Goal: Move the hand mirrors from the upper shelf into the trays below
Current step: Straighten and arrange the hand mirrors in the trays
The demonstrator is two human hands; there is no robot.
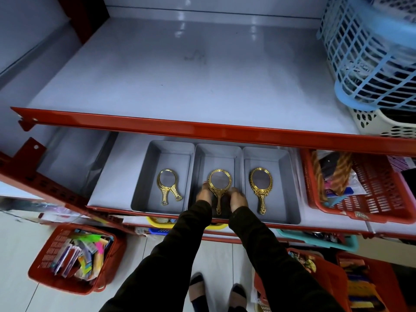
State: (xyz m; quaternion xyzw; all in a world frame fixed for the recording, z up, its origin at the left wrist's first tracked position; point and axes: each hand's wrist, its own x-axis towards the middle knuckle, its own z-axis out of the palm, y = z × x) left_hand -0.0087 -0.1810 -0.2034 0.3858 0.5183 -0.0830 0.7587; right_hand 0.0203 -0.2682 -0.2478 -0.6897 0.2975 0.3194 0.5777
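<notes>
Both hands steady a gold mirror (219,181) in the middle tray (217,152).
The left hand (203,194) and right hand (238,198) pinch its frame; fingertips hidden beneath it. Grey upper shelf (157,70) bare.

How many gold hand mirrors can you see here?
3 at least: one in the left tray, one in the middle tray between both hands, one in the right tray. The left may be a stack.

Three grey trays sit side by side just below the frame's centre, under the red shelf edge. The left tray (144,188) holds gold mirrors (168,185) stacked flat, handles down-right. The middle tray (202,158) holds a round gold mirror (219,181) — handle toward the viewer. The right tray (290,188) holds an oval gold mirror (260,181), lying flat.
</notes>
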